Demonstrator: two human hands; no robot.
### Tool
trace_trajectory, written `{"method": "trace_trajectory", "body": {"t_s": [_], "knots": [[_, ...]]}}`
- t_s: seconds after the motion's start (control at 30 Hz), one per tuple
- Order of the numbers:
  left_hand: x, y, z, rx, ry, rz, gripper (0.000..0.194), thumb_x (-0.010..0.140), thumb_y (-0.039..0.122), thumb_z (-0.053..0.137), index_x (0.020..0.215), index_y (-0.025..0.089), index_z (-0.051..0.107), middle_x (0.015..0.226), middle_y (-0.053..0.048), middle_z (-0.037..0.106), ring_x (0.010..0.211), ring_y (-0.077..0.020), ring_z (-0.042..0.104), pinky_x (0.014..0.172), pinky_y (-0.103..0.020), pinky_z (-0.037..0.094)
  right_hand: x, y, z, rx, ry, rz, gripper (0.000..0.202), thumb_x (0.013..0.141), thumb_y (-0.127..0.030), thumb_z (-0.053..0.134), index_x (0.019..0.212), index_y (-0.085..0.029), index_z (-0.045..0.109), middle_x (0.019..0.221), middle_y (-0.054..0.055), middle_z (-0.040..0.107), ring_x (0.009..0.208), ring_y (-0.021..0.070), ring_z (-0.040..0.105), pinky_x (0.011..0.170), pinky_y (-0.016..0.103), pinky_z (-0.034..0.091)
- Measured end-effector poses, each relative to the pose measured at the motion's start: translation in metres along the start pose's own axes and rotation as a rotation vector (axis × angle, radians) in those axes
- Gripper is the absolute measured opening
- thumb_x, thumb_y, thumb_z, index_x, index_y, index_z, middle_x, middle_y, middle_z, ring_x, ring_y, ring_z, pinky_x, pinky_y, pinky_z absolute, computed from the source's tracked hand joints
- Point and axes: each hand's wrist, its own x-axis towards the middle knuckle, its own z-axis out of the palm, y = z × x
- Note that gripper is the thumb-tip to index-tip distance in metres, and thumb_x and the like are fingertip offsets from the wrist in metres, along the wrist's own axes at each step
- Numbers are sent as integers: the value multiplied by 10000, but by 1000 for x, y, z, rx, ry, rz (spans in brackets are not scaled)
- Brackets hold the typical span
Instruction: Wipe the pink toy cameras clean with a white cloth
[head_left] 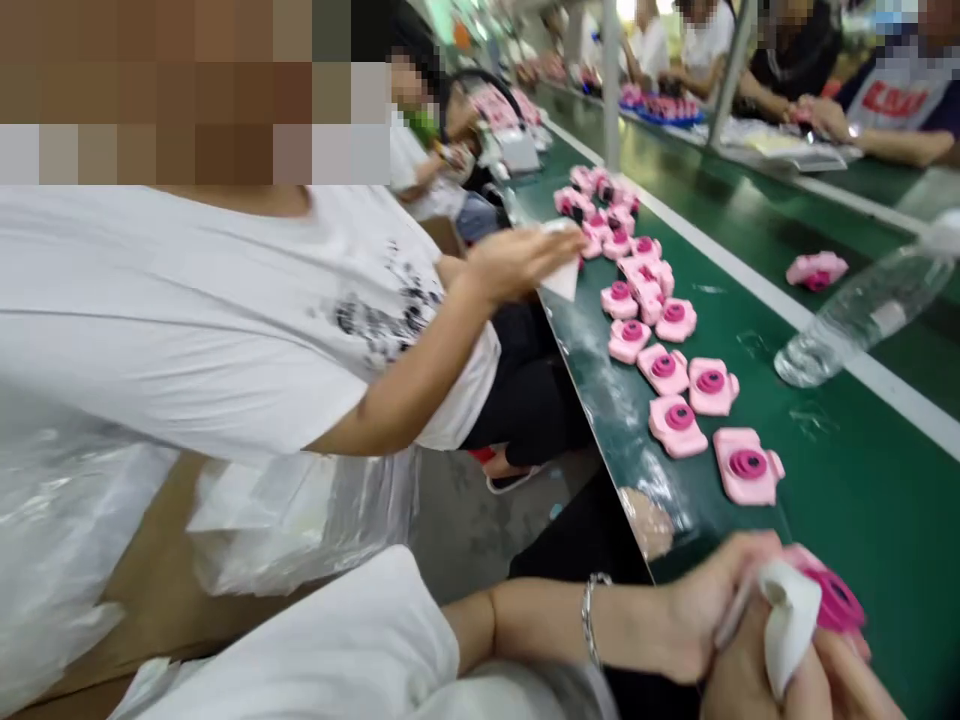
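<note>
At the lower right, my left hand (694, 610), with a silver chain bracelet on its wrist, is closed around a pink toy camera (840, 598) with a darker pink lens ring. My right hand (750, 672) is beside it at the bottom edge, its fingers closed on a white cloth (795, 608) pressed against the camera. Part of the toy camera is hidden by the cloth and fingers. Just beyond my hands, a row of similar pink toy cameras (748, 466) lies on the green table (847, 480), most with lenses facing up.
A clear plastic bottle (862, 300) lies on the table at right, near another pink camera (816, 270). At left, a co-worker's hand (517, 262) has a white cloth (562, 282) under it. Plastic-wrapped material (300, 520) is behind my arm. More people sit across the table.
</note>
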Motion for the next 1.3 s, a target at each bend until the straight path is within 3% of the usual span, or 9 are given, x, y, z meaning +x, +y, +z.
{"method": "trace_trajectory", "body": {"t_s": [0.1, 0.3, 0.43, 0.6, 0.77, 0.97, 1.17, 1.23, 1.3], "knots": [[-23, 23, 13, -241, 122, -36, 508, 820, 630, 455, 905, 185, 684, 851, -50, 694, 828, -207, 612, 886, -319, 429, 5, -1, -12, -278, 462, -50, 259, 643, -236, 911, 615, -213, 654, 721, 47, 635, 565, 165, 553, 492, 313, 414], [-23, 41, 17, -497, 128, -276, 672, 984, 610, 199, 974, 118, 658, 867, -111, 694, 908, -229, 656, 987, -321, 431, 18, -11, -21, -80, 342, 290, 278, 840, -393, 762, 663, -188, 701, 696, 16, 603, 614, 146, 554, 572, 293, 389], [-23, 43, 21, -490, 131, -271, 725, 982, 624, 187, 1076, 62, 636, 902, -154, 704, 955, -264, 678, 994, -351, 445, 12, -21, -27, 96, 354, 481, 349, 819, -504, 753, 689, -189, 677, 622, -12, 534, 563, 137, 475, 531, 288, 346], [-22, 48, 22, -529, 184, -281, 644, 967, 574, 293, 1183, 43, 586, 953, -162, 710, 986, -297, 703, 979, -379, 464, 12, -18, -34, 263, 386, 720, 287, 797, -456, 756, 750, -196, 641, 684, -7, 542, 602, 137, 458, 505, 277, 355], [-23, 47, 15, -546, 140, -302, 600, 933, 526, 332, 1113, 33, 624, 993, -170, 713, 998, -290, 705, 1002, -368, 462, 17, -13, -36, 421, 394, 823, 369, 775, -526, 751, 821, -190, 606, 682, -30, 507, 559, 113, 448, 470, 256, 367], [-19, 39, 3, -644, 9, -235, 400, 781, 429, 493, 931, 106, 675, 1096, -142, 721, 1121, -294, 674, 1018, -385, 451, 6, -23, -38, 477, 305, 794, 342, 856, -526, 684, 765, -217, 572, 598, -59, 440, 469, 106, 396, 413, 254, 339], [-12, 26, -3, -572, 1, -224, 353, 673, 419, 559, 840, 124, 662, 1041, -126, 714, 1005, -245, 673, 983, -352, 445, 5, -29, -27, 135, 112, 78, 252, 885, -275, 705, 661, -190, 626, 662, -33, 559, 568, 86, 486, 518, 230, 351], [-14, 24, -6, -561, 9, -232, 319, 666, 418, 586, 825, 148, 646, 913, -74, 698, 872, -201, 661, 922, -314, 451, 16, -25, -22, 47, 89, 130, 276, 904, -283, 683, 654, -183, 622, 639, -38, 531, 559, 77, 462, 519, 230, 331], [-16, 24, -6, -523, 7, -227, 305, 673, 427, 607, 823, 163, 636, 837, -36, 672, 778, -172, 631, 883, -295, 452, 26, -18, -21, 22, 89, 358, 333, 907, -365, 672, 640, -180, 596, 599, -43, 473, 530, 79, 416, 494, 241, 306]]}}
